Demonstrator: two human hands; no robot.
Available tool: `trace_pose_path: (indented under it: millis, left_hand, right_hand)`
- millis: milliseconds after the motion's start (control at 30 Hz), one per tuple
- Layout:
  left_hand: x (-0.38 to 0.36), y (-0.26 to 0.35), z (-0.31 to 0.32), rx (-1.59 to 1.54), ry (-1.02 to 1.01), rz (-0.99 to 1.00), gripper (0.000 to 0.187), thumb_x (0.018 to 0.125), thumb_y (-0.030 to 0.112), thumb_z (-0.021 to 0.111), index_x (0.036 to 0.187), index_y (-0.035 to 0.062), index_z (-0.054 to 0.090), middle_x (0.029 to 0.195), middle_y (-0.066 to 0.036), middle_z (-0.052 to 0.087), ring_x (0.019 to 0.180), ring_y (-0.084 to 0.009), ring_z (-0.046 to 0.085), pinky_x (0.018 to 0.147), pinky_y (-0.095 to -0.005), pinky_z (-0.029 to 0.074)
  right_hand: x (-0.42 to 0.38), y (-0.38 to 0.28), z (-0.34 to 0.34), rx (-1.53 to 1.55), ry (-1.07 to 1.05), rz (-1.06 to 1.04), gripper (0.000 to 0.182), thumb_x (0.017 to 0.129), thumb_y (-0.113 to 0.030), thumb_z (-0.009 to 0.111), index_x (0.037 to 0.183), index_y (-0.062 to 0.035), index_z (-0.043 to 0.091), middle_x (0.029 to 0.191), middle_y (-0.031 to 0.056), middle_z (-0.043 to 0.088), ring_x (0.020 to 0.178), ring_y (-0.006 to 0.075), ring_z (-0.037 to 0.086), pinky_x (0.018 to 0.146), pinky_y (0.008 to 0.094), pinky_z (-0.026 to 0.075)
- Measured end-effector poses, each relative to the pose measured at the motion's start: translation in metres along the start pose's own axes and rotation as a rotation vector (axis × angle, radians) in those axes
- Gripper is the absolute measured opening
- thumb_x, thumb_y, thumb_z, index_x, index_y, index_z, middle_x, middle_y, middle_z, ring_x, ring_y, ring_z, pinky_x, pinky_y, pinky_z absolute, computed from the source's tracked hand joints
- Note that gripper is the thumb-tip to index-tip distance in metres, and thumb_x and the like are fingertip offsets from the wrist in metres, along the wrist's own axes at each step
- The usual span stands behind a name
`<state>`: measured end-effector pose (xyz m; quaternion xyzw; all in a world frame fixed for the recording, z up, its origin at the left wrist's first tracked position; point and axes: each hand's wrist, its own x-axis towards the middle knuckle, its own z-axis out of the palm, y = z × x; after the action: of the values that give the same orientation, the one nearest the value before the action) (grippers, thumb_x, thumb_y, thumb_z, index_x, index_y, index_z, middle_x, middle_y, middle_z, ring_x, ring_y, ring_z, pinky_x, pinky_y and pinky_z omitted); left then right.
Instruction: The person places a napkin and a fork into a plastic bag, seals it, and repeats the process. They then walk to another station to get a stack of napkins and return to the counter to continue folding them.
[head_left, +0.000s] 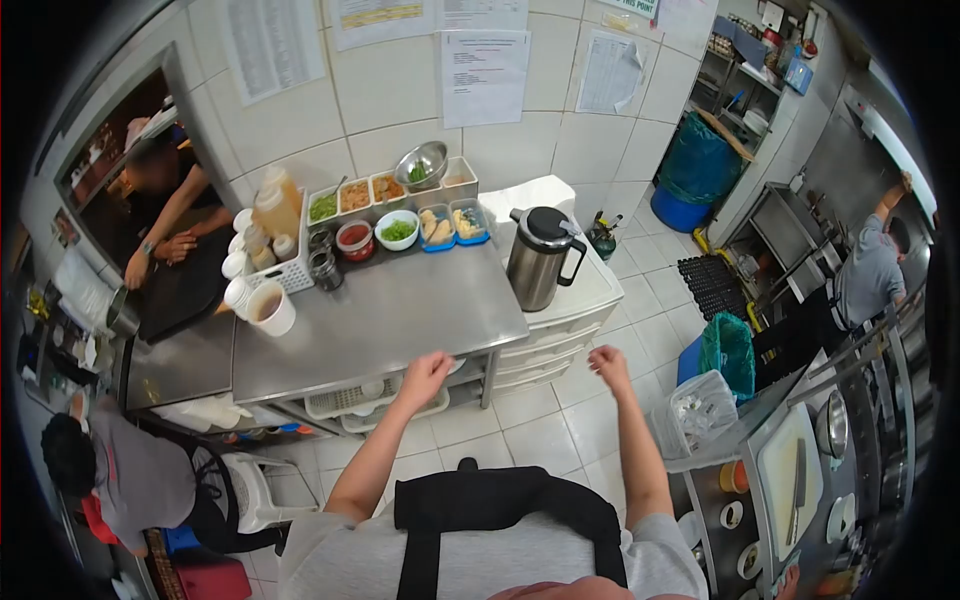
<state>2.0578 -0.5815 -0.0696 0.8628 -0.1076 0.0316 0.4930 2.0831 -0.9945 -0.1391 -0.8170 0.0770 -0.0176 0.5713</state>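
Before the long stainless-steel counter [400,325], at its front edge near the right end, your left hand [428,376] hangs in the air with its fingers loosely clenched. Your right hand [608,368] is beyond the counter's right end, raised near the white plastic drawer unit [550,335], its fingers half curled and released. The tall brushed-steel jug with a black lid and handle [540,262] stands upright on that unit, just beside the counter's right end and nearer your right hand than the food containers are. Along the counter's back edge, you have a small white bowl of chopped greens [397,230] between a red-filled glass jar [355,239] and two blue-rimmed clear tubs [452,229]. Behind these, a round steel bowl [421,165] sits tilted over the row of white food bins [340,202]. Toward the counter's left part, a white tub of brown liquid [271,308] stands in front of the white plastic basket holding bottles [288,274]. Left of the counter's back part, a person in dark clothing [165,190] leans at the hatch.
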Motion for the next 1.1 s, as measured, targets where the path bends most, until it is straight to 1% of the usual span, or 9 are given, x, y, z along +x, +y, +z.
trace_pose_path:
  millis: [167, 233, 433, 567, 700, 733, 867, 967, 1100]
  left_hand:
    - [0.128, 0.027, 0.033, -0.77, 0.153, -0.131, 0.03, 0.091, 0.029, 0.046, 0.103, 0.0025, 0.055, 0.086, -0.006, 0.062, 0.071, -0.0171, 0.057, 0.06, -0.032, 0.046]
    - [0.175, 0.021, 0.052, -1.216, 0.065, -0.263, 0.05, 0.092, 0.036, 0.043, 0.127, 0.0009, 0.037, 0.123, -0.014, 0.048, 0.11, -0.0205, 0.049, 0.088, -0.0331, 0.042]
    - [0.284, 0.007, 0.111, -1.304, 0.098, -0.441, 0.072, 0.091, 0.04, 0.042, 0.139, -0.0004, 0.008, 0.146, -0.015, 0.011, 0.133, -0.0267, 0.019, 0.107, -0.0382, 0.021]
    - [0.333, -0.023, 0.14, -1.14, 0.109, -0.459, 0.071, 0.091, 0.042, 0.041, 0.141, 0.0117, 0.001, 0.145, -0.014, 0.013, 0.131, -0.0267, 0.023, 0.104, -0.0379, 0.027]
    - [0.357, -0.016, 0.148, -0.966, 0.244, -0.7, 0.056, 0.093, 0.036, 0.038, 0.138, 0.0106, 0.017, 0.129, -0.014, 0.041, 0.113, -0.0253, 0.046, 0.091, -0.0381, 0.04]
    - [0.361, -0.03, 0.146, -0.991, 0.135, -0.552, 0.041, 0.092, 0.03, 0.042, 0.124, 0.0053, 0.037, 0.111, -0.01, 0.05, 0.099, -0.0198, 0.052, 0.085, -0.0314, 0.044]
    - [0.393, -0.038, 0.151, -0.72, 0.115, -0.359, 0.023, 0.086, 0.015, 0.053, 0.102, 0.0006, 0.047, 0.083, -0.002, 0.052, 0.076, -0.0093, 0.052, 0.07, -0.0229, 0.044]
    - [0.409, -0.012, 0.127, -0.425, 0.002, -0.068, 0.023, 0.087, 0.016, 0.053, 0.105, 0.0015, 0.049, 0.083, -0.001, 0.05, 0.078, -0.0084, 0.05, 0.071, -0.0226, 0.043]
    - [0.439, 0.001, 0.101, -0.491, -0.047, -0.092, 0.034, 0.086, 0.012, 0.055, 0.117, -0.0001, 0.047, 0.082, 0.0, 0.05, 0.076, -0.0078, 0.048, 0.07, -0.0227, 0.042]
  right_hand:
    - [0.151, -0.009, -0.054, -0.209, 0.218, -0.227, 0.01, 0.08, -0.01, 0.056, 0.085, -0.0014, 0.06, 0.072, 0.0049, 0.062, 0.062, 0.0107, 0.055, 0.054, 0.0239, 0.044]
    - [0.2, -0.039, -0.053, -0.274, 0.212, -0.294, 0.011, 0.079, -0.01, 0.057, 0.085, -0.0003, 0.06, 0.072, 0.0064, 0.062, 0.062, 0.0127, 0.056, 0.055, 0.0255, 0.045]
    - [0.347, -0.108, 0.002, -0.423, 0.056, -0.587, 0.017, 0.076, -0.013, 0.061, 0.085, 0.0007, 0.06, 0.078, 0.0145, 0.062, 0.072, 0.0278, 0.06, 0.066, 0.0325, 0.047]
    - [0.402, -0.139, 0.029, -0.583, -0.164, -0.693, 0.031, 0.074, -0.019, 0.065, 0.1, -0.0035, 0.056, 0.108, 0.0194, 0.055, 0.106, 0.0334, 0.049, 0.088, 0.0401, 0.039]
    - [0.448, -0.114, 0.038, -0.976, 0.167, -0.643, 0.062, 0.069, -0.038, 0.069, 0.115, -0.0036, 0.045, 0.12, 0.0218, 0.043, 0.113, 0.0403, 0.04, 0.093, 0.0445, 0.035]
    - [0.472, -0.09, 0.037, -0.714, 0.101, -0.622, 0.061, 0.07, -0.036, 0.069, 0.114, -0.0024, 0.045, 0.118, 0.0219, 0.044, 0.113, 0.0399, 0.04, 0.093, 0.0439, 0.035]
    - [0.494, -0.079, 0.024, -0.302, -0.014, -0.468, 0.052, 0.073, -0.027, 0.067, 0.111, -0.0001, 0.045, 0.112, 0.0216, 0.049, 0.108, 0.0383, 0.043, 0.091, 0.0413, 0.036]
    - [0.494, -0.06, 0.018, -0.18, -0.001, -0.416, 0.05, 0.074, -0.024, 0.066, 0.111, 0.0003, 0.044, 0.111, 0.021, 0.049, 0.107, 0.0365, 0.044, 0.091, 0.0401, 0.036]
    - [0.478, -0.058, 0.029, -0.11, 0.137, -0.448, 0.05, 0.075, -0.023, 0.066, 0.112, 0.0015, 0.044, 0.112, 0.0203, 0.048, 0.106, 0.0341, 0.045, 0.092, 0.0393, 0.034]
